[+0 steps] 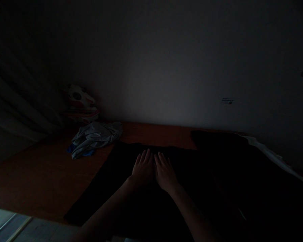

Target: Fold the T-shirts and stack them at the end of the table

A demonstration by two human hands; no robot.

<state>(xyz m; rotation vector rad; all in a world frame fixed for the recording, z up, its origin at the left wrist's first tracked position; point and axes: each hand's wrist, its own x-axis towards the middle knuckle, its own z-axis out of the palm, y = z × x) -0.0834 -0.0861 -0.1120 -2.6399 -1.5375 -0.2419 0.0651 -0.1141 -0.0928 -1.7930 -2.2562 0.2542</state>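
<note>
Cloth (148, 211), black and laid nearly flat on the brown desk (35, 181), lies directly beneath both hands. The left grip (142, 167) rests palm down on its upper part, fingers straight and pointing to the far edge, pinching nothing. The right grip (165, 172) mirrors it just beside, flat too, the fingertips of the two near each other. Both forearms cross the cloth and hide some of it. To the right spreads a second black fabric piece (242, 168), a pale strip (266, 153) along its far edge; where the two dark pieces meet is too dim to tell. At the back left, apart from the hands, sits a crumpled grey garment (98, 134) with blue fabric (88, 153) showing under it. Behind that stands a white-and-red object (79, 97), too dark to identify, near the wall (154, 67).
</note>
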